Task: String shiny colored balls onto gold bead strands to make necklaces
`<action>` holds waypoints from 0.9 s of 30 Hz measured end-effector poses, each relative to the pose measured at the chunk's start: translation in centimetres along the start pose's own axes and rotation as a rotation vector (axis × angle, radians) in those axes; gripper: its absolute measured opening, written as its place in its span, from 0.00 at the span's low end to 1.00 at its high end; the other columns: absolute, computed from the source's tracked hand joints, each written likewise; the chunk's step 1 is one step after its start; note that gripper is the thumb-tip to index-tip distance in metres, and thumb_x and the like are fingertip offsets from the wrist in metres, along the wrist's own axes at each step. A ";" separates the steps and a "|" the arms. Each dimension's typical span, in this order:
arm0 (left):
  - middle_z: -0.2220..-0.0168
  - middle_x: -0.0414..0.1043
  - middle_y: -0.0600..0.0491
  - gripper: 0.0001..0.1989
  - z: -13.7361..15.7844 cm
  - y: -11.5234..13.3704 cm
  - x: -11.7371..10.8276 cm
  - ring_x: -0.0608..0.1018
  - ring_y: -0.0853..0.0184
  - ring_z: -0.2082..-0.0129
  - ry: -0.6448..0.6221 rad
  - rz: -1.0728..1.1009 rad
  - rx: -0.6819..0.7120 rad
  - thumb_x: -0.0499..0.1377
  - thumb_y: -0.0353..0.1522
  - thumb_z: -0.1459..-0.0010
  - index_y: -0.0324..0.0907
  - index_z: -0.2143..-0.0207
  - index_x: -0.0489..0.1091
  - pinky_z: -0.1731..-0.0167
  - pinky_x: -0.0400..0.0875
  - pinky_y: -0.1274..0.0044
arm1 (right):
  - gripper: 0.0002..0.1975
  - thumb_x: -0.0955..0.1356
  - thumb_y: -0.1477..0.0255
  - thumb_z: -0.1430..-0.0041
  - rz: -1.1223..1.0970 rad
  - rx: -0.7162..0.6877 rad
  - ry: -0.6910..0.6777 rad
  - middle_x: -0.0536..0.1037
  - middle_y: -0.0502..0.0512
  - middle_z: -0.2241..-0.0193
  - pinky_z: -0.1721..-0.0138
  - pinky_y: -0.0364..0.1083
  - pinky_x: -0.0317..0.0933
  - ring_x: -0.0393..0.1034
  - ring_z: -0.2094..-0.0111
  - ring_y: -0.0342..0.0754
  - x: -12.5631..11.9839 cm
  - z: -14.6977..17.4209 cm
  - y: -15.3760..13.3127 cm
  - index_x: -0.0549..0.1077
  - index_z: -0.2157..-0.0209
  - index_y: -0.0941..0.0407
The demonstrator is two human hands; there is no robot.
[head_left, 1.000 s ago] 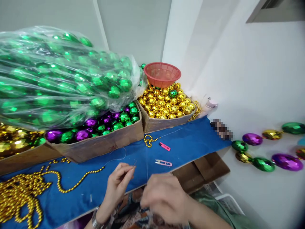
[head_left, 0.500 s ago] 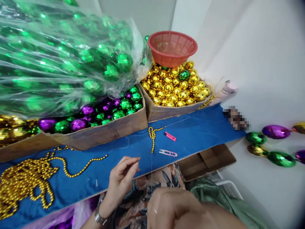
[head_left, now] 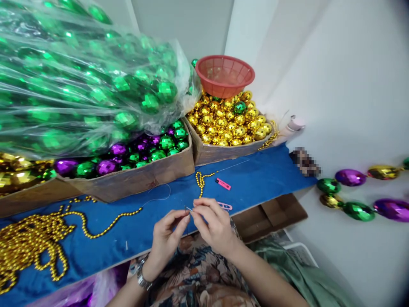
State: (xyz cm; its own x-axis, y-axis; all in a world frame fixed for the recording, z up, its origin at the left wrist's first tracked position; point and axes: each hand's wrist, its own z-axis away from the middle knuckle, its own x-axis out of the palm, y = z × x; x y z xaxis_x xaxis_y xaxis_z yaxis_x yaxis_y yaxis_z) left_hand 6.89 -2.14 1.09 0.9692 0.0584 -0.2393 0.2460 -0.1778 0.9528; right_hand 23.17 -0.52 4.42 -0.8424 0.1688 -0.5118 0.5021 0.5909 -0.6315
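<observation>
Pinches a slim needle-like piece (head_left: 188,208), too fine to identify surely, above the front of the blue cloth (head_left: 105,251). Grips one end in the left hand (head_left: 169,232), thumb and forefinger pressed together; meets the other end with the right hand (head_left: 214,226), fingertips likewise narrowed to a pinch. Wears a metal-band wristwatch (head_left: 143,275) on the left wrist and a floral garment (head_left: 198,273). Just beyond the right fingertips, a short string of gold beads (head_left: 200,183); beside it, a pink lighter (head_left: 223,184) with dark print too small to read, and pink thread snips (head_left: 225,206) partly covered by the right hand. Off to the left, a heap of gold bead strands (head_left: 28,238), with one strand trailing toward the left hand and ending in fine thread (head_left: 156,199). Behind, a cardboard box (head_left: 150,177) of purple and green faceted baubles, with a reddish mark on its front, illegible; above it, a clear plastic bag (head_left: 96,102) of green ones. Next to that, a box of gold baubles (head_left: 223,152) under a red plastic basket (head_left: 225,81). At far right, a multicoloured bauble garland (head_left: 359,211) against the white wall (head_left: 348,94).
</observation>
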 end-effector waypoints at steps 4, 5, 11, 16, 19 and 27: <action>0.70 0.77 0.52 0.06 0.0 0.5 0.1 0.78 0.69 0.71 -0.001 -0.018 0.035 0.62 0.33 0.44 0.41 0.66 0.77 0.71 0.74 0.81 | 0.07 0.63 0.78 0.36 0.021 -0.068 -0.017 0.78 0.59 0.60 0.54 0.44 0.70 0.74 0.57 0.46 -0.1 0.2 -0.4 0.72 0.60 0.57; 0.70 0.77 0.52 0.06 0.0 0.5 0.1 0.78 0.69 0.71 -0.001 -0.019 0.042 0.62 0.33 0.44 0.41 0.66 0.77 0.71 0.74 0.81 | 0.07 0.63 0.78 0.36 0.027 -0.079 -0.021 0.78 0.59 0.60 0.55 0.44 0.70 0.74 0.57 0.46 -0.1 0.2 -0.5 0.72 0.60 0.57; 0.69 0.77 0.52 0.06 0.1 0.0 0.2 0.78 0.69 0.71 0.013 -0.026 0.067 0.61 0.33 0.44 0.41 0.65 0.77 0.70 0.75 0.80 | 0.08 0.63 0.77 0.36 0.053 -0.104 -0.034 0.79 0.59 0.60 0.55 0.44 0.71 0.75 0.57 0.46 -0.1 0.2 -0.5 0.72 0.60 0.58; 0.69 0.77 0.52 0.06 0.1 -0.1 0.2 0.78 0.69 0.70 0.005 -0.044 0.071 0.61 0.33 0.43 0.42 0.65 0.77 0.69 0.74 0.80 | 0.07 0.63 0.78 0.36 0.059 -0.127 -0.037 0.79 0.60 0.60 0.54 0.44 0.70 0.75 0.56 0.46 -0.1 0.2 -0.4 0.72 0.60 0.58; 0.69 0.77 0.52 0.07 0.0 0.0 0.1 0.78 0.68 0.71 0.009 -0.054 0.065 0.61 0.34 0.44 0.41 0.65 0.77 0.70 0.74 0.80 | 0.08 0.62 0.78 0.36 0.058 -0.128 -0.042 0.79 0.60 0.60 0.54 0.44 0.70 0.75 0.56 0.46 -0.1 0.2 -0.4 0.73 0.60 0.58; 0.69 0.77 0.51 0.06 0.2 -0.2 0.1 0.77 0.68 0.70 0.014 -0.081 0.081 0.61 0.33 0.43 0.41 0.64 0.76 0.69 0.74 0.79 | 0.08 0.62 0.77 0.36 0.046 -0.114 -0.058 0.79 0.59 0.61 0.54 0.45 0.71 0.75 0.57 0.46 0.1 0.2 -0.4 0.73 0.62 0.57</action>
State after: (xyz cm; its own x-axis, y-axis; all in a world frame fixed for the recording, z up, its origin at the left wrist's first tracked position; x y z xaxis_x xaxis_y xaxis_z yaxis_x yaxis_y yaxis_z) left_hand 6.90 -2.33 0.83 0.9458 0.0890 -0.3123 0.3247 -0.2503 0.9121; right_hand 22.92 -0.95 4.50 -0.8044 0.1539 -0.5739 0.5119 0.6698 -0.5379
